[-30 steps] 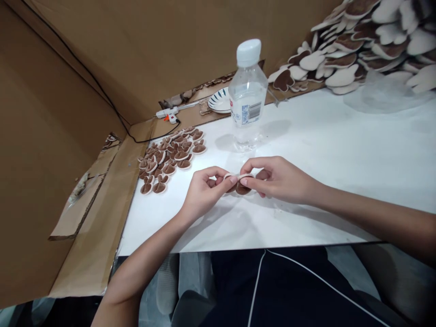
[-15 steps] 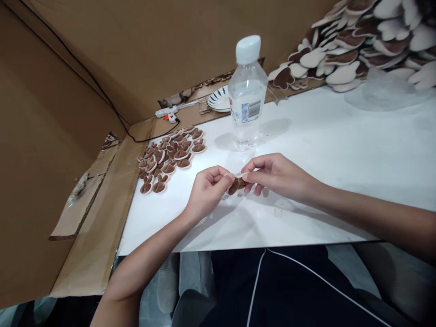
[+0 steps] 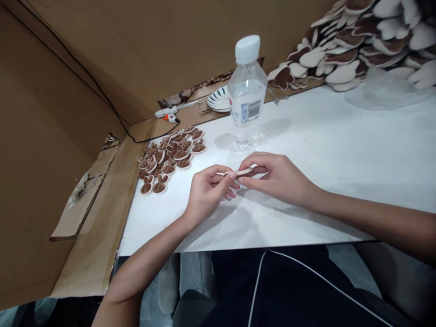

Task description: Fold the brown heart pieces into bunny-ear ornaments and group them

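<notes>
Between my two hands, above the white table (image 3: 327,159), is a small brown-and-white plush fabric piece (image 3: 244,172), seen nearly edge-on with its pale side up. My left hand (image 3: 210,190) pinches its left end between thumb and fingers. My right hand (image 3: 270,175) grips the right end, thumb below and index finger above. Fingers cover much of the piece. To the left of my hands lies a heap of brown plush pieces with pale rims (image 3: 170,156), each with small rounded lobes on top.
A water bottle (image 3: 247,95) with a white cap stands just beyond my hands. Behind the heap lie a glue gun (image 3: 167,113) with a black cord and a striped dish (image 3: 220,99). Larger plush pieces (image 3: 344,54) are piled at the back right beside clear plastic (image 3: 384,93). Cardboard walls (image 3: 190,41) enclose the table.
The plush piece has been turned: its brown face showed before, and now its pale edge shows. My fingers have shifted along it, while both hands stay in nearly the same place.
</notes>
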